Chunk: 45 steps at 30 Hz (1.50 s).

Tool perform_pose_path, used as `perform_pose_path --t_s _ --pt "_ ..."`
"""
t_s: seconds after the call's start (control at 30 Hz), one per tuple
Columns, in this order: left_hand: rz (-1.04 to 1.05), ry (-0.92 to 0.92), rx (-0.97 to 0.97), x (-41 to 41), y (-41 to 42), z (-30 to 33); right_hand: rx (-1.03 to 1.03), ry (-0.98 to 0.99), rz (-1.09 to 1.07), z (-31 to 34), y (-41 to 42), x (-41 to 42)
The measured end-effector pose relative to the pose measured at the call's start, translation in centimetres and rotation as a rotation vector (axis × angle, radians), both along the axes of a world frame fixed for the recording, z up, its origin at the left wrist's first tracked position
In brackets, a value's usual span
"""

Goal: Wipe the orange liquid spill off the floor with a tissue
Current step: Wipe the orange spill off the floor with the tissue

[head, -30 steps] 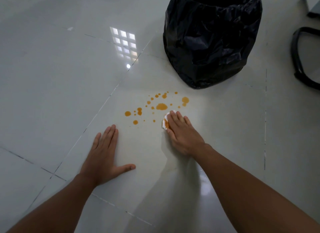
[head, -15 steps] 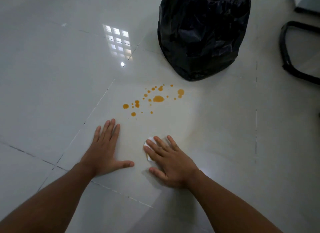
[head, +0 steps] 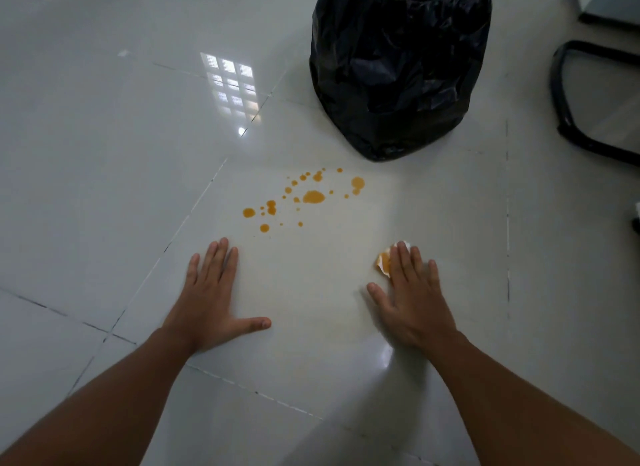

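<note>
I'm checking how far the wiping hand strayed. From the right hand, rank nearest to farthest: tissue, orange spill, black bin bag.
1. Tissue: under the right hand's fingers, poking out on their left side.
2. Orange spill: ahead and to the left, on the floor.
3. Black bin bag: farthest, straight ahead beyond the spill.

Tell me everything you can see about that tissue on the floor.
The tissue is a small crumpled white wad, stained orange on its exposed side. It lies on the glossy pale floor, pinned flat under the fingers of the right hand, only its edge showing. It sits to the right of the orange drops, apart from them.
</note>
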<state>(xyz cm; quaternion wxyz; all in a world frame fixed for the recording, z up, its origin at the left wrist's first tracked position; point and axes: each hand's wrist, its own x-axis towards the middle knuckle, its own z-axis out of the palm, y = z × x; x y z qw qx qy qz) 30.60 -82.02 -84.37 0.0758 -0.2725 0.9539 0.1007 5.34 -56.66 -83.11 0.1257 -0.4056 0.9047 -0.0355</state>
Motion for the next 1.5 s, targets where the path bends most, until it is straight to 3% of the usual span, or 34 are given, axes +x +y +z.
perform_pose_path --t_s 0.2,0.53,0.7,0.83,0.97,1.03,1.17,1.27,1.4,1.5 --pt "0.013 0.0 -0.001 0.0 0.1 0.1 -0.077 -0.172 0.075 0.2 -5.5 1.7" --pt "0.028 0.01 -0.007 -0.1 0.2 0.0 -0.098 -0.138 0.743 0.1 -3.3 5.3" --pt "0.033 0.006 0.009 -0.3 0.2 0.1 -0.101 -0.135 0.926 0.0 -0.4 4.5" --pt "0.046 -0.007 0.022 -0.4 0.2 0.3 -0.107 -0.07 0.835 -0.5 3.1 2.3" --pt "0.045 -0.004 0.015 -0.3 0.2 0.2 -0.103 0.05 0.208 -1.0 3.9 -0.1" --pt "0.041 0.006 0.012 -0.3 0.2 0.1 -0.088 0.047 0.128 -1.3 1.9 -0.5" --pt "0.037 0.003 -0.008 -0.3 0.4 0.1 -0.168 -0.017 0.151 -1.3 -2.8 1.6" --pt "0.033 0.006 -0.015 -0.4 0.4 0.1 -0.197 -0.023 0.433 -1.1 -3.8 4.9" --pt "0.025 -0.005 -0.007 -0.4 0.4 0.2 -0.12 -0.046 0.791 -0.6 0.8 5.6" --pt "0.025 -0.002 -0.005 -0.4 0.3 0.2 -0.061 0.027 0.646 -0.5 5.1 3.0"
